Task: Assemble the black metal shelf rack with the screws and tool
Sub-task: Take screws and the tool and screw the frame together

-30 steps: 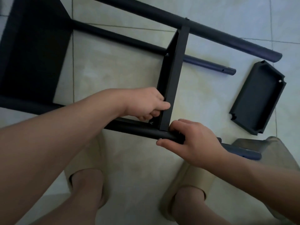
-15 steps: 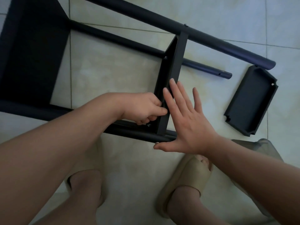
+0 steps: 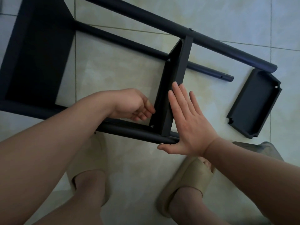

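tile floor (image 3: 121, 70); right hand (image 3: 191, 125) flat against shelf (image 3: 178, 65).

Dim, cool, even light on my floor job.
The pale tiles (image 3: 126, 75) carry only faint, soft shadows; a bluish sheen runs along the top pole (image 3: 227, 50) toward its right end, while the black shelf (image 3: 39, 54) at left sinks into flat darkness with no detail. My left forearm (image 3: 48, 151), close to the wide lens, looks swollen and soft, and the fingers (image 3: 143, 113) of my left hand (image 3: 129, 104) are slightly smeared.
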`<state>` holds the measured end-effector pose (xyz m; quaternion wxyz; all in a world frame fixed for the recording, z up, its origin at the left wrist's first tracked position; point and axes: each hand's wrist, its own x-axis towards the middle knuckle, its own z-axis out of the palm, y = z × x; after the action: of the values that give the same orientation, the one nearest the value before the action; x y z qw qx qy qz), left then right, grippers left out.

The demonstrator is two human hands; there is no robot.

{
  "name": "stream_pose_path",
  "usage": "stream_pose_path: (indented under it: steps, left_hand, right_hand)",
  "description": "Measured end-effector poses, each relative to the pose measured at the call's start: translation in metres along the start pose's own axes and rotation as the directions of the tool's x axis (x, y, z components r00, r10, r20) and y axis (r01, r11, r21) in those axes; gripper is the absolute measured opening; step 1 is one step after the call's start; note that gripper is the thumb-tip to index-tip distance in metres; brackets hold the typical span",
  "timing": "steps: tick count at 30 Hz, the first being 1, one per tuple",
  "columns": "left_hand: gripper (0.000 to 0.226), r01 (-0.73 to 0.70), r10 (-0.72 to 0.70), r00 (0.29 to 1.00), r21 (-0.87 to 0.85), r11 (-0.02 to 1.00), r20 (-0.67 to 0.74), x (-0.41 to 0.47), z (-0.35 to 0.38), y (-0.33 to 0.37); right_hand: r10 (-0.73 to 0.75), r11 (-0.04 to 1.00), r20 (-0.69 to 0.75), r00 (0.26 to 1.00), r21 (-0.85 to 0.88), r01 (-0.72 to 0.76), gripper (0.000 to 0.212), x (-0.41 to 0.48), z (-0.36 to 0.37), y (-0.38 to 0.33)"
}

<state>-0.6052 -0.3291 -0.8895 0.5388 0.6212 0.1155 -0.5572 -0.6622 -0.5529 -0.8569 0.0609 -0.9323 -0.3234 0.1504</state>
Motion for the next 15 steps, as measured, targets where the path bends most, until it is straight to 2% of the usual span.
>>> stream_pose_path:
  steps: [4,6,12,15]
  left_hand:
    - [0.037,-0.013,0.036,0.986,-0.138,0.990,0.164,-0.0018,-0.0025,-0.0060]
    - [0.032,-0.015,0.051,0.980,-0.183,0.983,0.193,-0.0038,-0.0051,-0.0081]
    - [0.015,-0.061,0.090,0.986,-0.198,0.978,0.138,-0.0039,-0.0051,-0.0088]
    - [0.016,-0.071,0.090,0.989,-0.159,0.985,0.115,-0.0024,-0.0031,-0.0069]
  right_hand:
    - [-0.010,1.000,-0.025,1.000,0.012,0.010,0.129,-0.0004,0.0027,0.0009]
    - [-0.008,1.000,-0.030,1.000,0.016,0.009,0.129,-0.0007,0.0027,0.0011]
    - [-0.010,1.000,-0.031,0.999,0.015,0.011,0.128,-0.0006,0.0018,0.0020]
    - [-0.007,1.000,-0.037,0.999,0.027,0.008,0.128,-0.0007,0.0018,0.0022]
